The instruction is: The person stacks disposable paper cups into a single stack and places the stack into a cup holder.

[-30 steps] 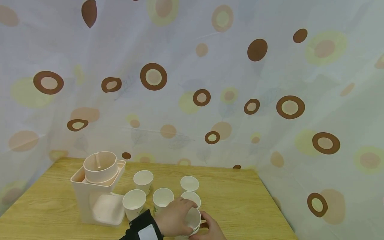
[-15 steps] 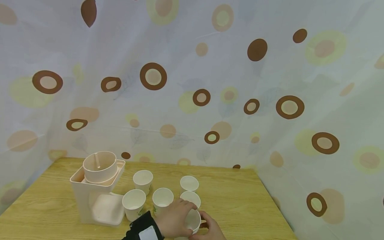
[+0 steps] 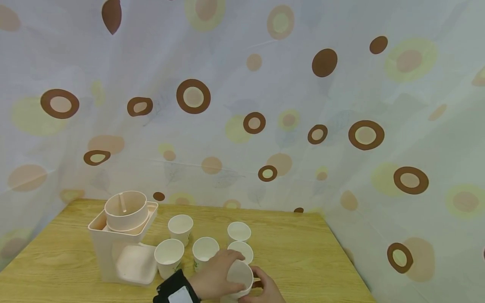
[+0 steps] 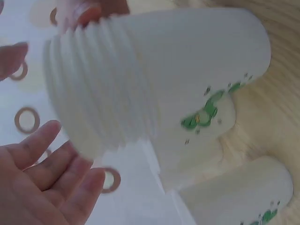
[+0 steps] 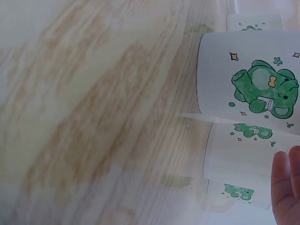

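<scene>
A stack of nested white paper cups (image 4: 140,70) stands at the front of the table, its several rims showing in the left wrist view. Around its mouth my left hand (image 3: 217,275) spreads its thumb and fingers; in the left wrist view the fingers (image 4: 40,176) are fairly straight, and most look apart from the rims. From the right side my right hand (image 3: 265,288) holds the stack near the rims. A green bear print marks the stack's lower wall (image 5: 262,79) in the right wrist view. The right palm is hidden.
Behind the stack are two paper cups (image 3: 239,231) in line. Further left stand three more: a back cup (image 3: 180,226), a front-left cup (image 3: 169,252) and a middle cup (image 3: 206,249). A cream plastic container (image 3: 123,240) with a round top stands on the wooden table (image 3: 303,252).
My left hand has shifted slightly left and its grip has widened, so more of the top cup's mouth shows. My right hand has stayed nearly still at the stack.
</scene>
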The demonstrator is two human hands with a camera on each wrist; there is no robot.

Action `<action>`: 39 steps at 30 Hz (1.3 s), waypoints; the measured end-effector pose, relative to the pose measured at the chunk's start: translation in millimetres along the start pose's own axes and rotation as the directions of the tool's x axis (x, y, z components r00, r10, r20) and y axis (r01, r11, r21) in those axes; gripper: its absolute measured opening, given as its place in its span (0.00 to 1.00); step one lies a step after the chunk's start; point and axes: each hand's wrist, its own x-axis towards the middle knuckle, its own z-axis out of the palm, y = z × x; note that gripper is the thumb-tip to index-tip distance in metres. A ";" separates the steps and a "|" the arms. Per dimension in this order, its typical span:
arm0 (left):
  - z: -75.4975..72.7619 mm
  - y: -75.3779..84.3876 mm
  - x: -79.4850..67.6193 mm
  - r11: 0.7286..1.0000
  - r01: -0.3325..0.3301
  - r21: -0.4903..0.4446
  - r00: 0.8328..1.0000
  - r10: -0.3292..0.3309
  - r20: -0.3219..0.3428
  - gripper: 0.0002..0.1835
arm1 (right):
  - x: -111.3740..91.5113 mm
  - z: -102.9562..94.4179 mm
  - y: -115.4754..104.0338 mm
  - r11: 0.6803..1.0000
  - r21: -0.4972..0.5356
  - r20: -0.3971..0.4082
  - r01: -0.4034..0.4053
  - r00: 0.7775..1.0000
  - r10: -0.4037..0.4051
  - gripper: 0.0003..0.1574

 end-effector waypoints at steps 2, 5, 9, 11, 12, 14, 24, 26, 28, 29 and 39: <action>-7.6 -6.2 1.6 0.999 0.042 -0.023 0.997 -0.044 -0.064 0.27 | -0.1 -0.3 -1.6 1.000 0.013 0.002 -0.016 1.000 0.016 0.41; -21.6 -15.4 6.8 0.991 0.132 0.026 0.977 -0.126 -0.172 0.26 | 0.0 -1.1 -4.0 0.999 0.036 -0.003 -0.038 0.999 0.038 0.42; -26.9 -28.8 13.9 0.956 0.272 0.111 0.950 -0.248 -0.190 0.28 | 0.3 -2.6 -4.9 0.997 0.049 -0.015 -0.056 0.998 0.056 0.43; -23.3 -34.0 16.0 0.934 0.324 0.149 0.939 -0.299 -0.170 0.30 | 0.3 -3.1 -4.5 0.997 0.050 -0.013 -0.061 0.998 0.062 0.43; -20.8 -36.3 17.0 0.923 0.347 0.167 0.933 -0.323 -0.157 0.31 | 0.3 -3.1 -4.2 0.997 0.049 -0.011 -0.063 0.998 0.063 0.43; -15.2 -40.3 19.2 0.900 0.386 0.202 0.921 -0.364 -0.141 0.34 | 0.4 -3.1 -3.6 0.997 0.048 -0.008 -0.063 0.998 0.064 0.43; -1.0 -50.2 24.7 0.855 0.448 0.263 0.894 -0.427 -0.136 0.31 | -0.4 -2.5 -4.6 0.996 0.055 -0.003 -0.064 0.998 0.064 0.44; -1.0 -51.2 24.4 0.855 0.447 0.262 0.894 -0.425 -0.139 0.30 | -0.7 -2.1 -5.0 0.997 0.049 -0.003 -0.057 0.998 0.057 0.43; -1.1 -52.1 24.0 0.856 0.447 0.261 0.895 -0.424 -0.143 0.30 | -1.1 -1.2 -5.1 0.998 0.043 -0.002 -0.044 0.999 0.044 0.43; -1.2 -52.4 23.9 0.856 0.447 0.260 0.894 -0.424 -0.143 0.29 | -1.3 -0.6 -5.0 0.999 0.040 -0.003 -0.036 0.999 0.036 0.43; -1.3 -53.9 21.5 0.841 0.452 0.296 0.892 -0.424 -0.157 0.33 | -2.1 3.2 -4.0 0.999 0.038 0.001 0.028 1.000 -0.028 0.45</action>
